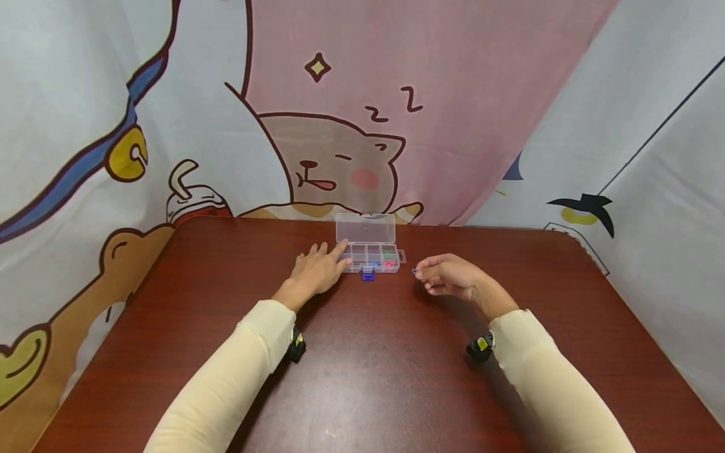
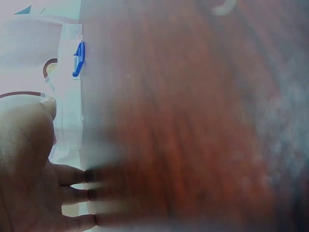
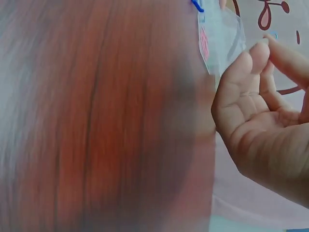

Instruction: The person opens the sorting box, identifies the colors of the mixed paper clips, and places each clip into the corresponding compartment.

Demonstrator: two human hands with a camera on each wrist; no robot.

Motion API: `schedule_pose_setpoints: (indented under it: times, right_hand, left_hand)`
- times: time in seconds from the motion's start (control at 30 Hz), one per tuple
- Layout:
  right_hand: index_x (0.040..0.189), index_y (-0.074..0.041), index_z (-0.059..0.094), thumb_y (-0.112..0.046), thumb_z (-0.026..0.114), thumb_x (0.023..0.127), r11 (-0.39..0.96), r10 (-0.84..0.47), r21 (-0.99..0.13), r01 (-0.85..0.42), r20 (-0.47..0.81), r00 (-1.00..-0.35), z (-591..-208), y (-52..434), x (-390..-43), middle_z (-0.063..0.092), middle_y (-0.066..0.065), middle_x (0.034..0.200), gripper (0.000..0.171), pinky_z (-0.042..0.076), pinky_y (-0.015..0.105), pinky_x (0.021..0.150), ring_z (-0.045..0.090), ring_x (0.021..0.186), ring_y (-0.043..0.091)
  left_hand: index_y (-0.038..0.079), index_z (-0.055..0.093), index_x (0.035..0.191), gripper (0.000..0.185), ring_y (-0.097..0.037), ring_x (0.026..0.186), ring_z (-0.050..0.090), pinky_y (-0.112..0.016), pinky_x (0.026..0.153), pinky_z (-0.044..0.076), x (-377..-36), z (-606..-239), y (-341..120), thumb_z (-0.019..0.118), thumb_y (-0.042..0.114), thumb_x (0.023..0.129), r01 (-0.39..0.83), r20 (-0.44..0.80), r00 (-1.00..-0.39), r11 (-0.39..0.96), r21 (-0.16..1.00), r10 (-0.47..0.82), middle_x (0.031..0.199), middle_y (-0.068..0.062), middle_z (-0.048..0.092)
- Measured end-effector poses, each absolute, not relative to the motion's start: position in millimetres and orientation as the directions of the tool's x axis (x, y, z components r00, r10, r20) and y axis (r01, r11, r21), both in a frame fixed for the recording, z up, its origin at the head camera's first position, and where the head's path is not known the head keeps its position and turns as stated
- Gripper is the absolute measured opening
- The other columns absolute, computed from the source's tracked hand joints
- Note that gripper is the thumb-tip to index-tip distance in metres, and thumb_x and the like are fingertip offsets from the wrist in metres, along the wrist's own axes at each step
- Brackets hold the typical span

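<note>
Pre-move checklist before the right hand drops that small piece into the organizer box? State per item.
1. Box lid open: ok, it stands up behind.
2. Left hand steadies box: ok, straight fingers touch its left end.
3. Right hand pinches a small piece: ok; what it is, cannot tell.
4. Target compartment free: cannot tell; red and green bits lie in the right cells.
5. Path to box clear: ok, bare table between.
6. Blue latch out of the way: ok, it hangs at the front.

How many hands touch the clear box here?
1. The left hand rests with straight fingers against the box's left end. The right hand is apart, right of it, pinching something small and blue; contact hidden from view cannot be ruled out.
</note>
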State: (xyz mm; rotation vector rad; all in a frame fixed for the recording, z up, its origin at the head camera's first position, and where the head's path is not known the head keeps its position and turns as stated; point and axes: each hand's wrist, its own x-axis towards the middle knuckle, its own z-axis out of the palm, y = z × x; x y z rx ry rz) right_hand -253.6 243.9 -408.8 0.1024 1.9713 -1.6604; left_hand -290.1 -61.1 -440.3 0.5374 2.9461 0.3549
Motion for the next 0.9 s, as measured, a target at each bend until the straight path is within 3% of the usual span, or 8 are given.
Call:
schedule_pose_setpoints:
  times: [0.5, 0.9]
  right_hand:
    - [0.108, -0.007, 0.054, -0.008, 0.057, 0.096, -0.08, -0.225, -0.876, 0.475, -0.449, -0.865, -425.3, 196.0, -276.5, 0.063, -0.003, 0.078, 0.013, 0.051, 0.024, 0.064, 0.059, 0.064, 0.009]
    - [0.108, -0.003, 0.057, -0.011, 0.06, 0.095, 0.041, -0.202, -0.914, 0.404, -0.404, -0.892, -420.3, 170.2, -280.7, 0.068, 0.001, 0.082, 0.015, 0.054, 0.025, 0.066, 0.066, 0.069, 0.012]
  left_hand:
    - [0.03, 0.019, 0.157, 0.061, -0.042, 0.143, 0.028, -0.064, 0.109, 0.027, -291.2, -441.4, -60.7, 0.027, 0.056, 0.102, 0.341, -0.071, -0.927, 0.907, 0.248, 0.368, 0.155, -0.021, 0.031]
    - [0.03, 0.019, 0.157, 0.061, -0.041, 0.142, 0.03, -0.064, 0.108, 0.029, -291.3, -440.3, -60.1, 0.027, 0.056, 0.102, 0.333, -0.084, -0.93, 0.917, 0.221, 0.358, 0.155, -0.02, 0.033]
